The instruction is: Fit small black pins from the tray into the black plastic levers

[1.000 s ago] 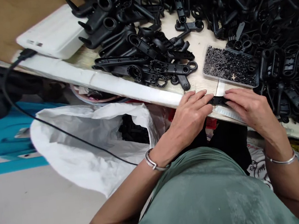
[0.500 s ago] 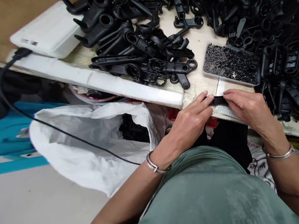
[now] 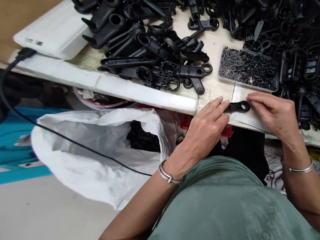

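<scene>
My left hand (image 3: 205, 128) grips one end of a small black plastic arm (image 3: 238, 107) with a ring at its right end, held flat at the near edge of the wooden table (image 3: 215, 46). My right hand (image 3: 274, 112) sits just right of that ring, fingers curled, fingertips close to it but apart from it. A clear tray of small black bits (image 3: 245, 68) lies just behind both hands. Piles of black plastic arms (image 3: 155, 55) cover the table behind and to the right.
A white woven sack (image 3: 94, 150) stands open below the table edge on the left, dark parts inside. A white box (image 3: 51, 32) with a black cable (image 3: 17, 109) sits at the table's left end. A blue stool (image 3: 4, 153) is at far left.
My right hand has drawn back to the right off the black arm, uncovering its ring end. The left hand keeps its grip in the same place.
</scene>
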A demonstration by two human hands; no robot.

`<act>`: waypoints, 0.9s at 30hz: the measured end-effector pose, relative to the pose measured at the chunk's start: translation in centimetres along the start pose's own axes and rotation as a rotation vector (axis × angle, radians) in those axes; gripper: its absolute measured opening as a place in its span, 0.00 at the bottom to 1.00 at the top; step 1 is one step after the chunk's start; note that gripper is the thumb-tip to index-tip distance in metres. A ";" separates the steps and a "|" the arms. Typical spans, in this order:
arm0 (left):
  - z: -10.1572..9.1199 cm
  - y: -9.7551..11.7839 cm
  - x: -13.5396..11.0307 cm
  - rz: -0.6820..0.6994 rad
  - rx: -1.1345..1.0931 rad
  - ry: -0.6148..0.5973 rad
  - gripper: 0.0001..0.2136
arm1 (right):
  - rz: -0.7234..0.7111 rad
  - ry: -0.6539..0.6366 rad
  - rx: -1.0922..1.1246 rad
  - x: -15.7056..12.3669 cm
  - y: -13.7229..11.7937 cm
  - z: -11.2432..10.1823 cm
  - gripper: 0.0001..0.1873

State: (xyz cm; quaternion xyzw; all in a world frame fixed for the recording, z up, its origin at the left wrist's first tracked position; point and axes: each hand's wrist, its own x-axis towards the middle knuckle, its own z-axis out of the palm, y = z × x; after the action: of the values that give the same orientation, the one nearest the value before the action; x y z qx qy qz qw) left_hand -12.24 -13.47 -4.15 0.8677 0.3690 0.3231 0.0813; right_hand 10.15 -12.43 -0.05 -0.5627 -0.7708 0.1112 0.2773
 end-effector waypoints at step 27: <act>-1.4 -0.1 2.3 -0.090 -0.296 0.318 0.03 | 0.321 -0.187 -0.770 7.8 1.2 -0.3 0.07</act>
State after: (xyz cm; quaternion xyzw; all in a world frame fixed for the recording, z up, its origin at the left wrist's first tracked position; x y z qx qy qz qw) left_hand -11.94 -12.00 -1.99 0.7670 0.3642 0.5025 0.1631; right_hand 9.60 -4.82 1.99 -0.7255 -0.6805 -0.0922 -0.0450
